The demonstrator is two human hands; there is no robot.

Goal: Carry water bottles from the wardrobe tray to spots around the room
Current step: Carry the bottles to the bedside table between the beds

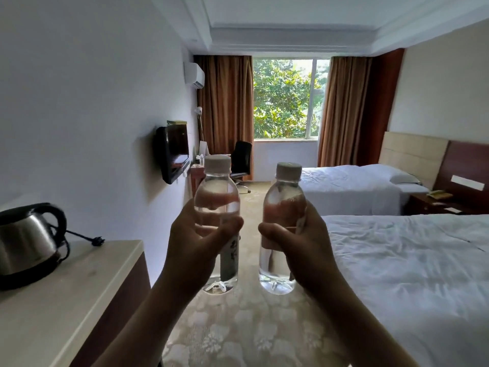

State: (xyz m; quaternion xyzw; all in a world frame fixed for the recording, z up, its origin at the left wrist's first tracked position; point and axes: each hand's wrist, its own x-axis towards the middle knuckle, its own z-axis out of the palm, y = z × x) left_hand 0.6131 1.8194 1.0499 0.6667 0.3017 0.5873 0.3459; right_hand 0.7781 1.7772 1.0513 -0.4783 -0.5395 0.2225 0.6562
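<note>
I hold two clear water bottles with white caps upright in front of me, side by side over the carpet. My left hand [195, 242] grips the left bottle [217, 192] around its middle. My right hand [301, 239] grips the right bottle [284, 197] the same way. The two bottles are a little apart and do not touch. Far down the room, another small bottle [202, 158] stands on the desk by the window. The wardrobe tray is not in view.
A counter [79, 282] at my left carries a steel kettle [26, 242] with a loose cord. Two white beds [412, 274] [349, 186] fill the right side, a nightstand [434, 201] between them. A wall TV [173, 153], desk [197, 172] and black chair [241, 162] lie ahead. A patterned carpet aisle [238, 327] runs to the window.
</note>
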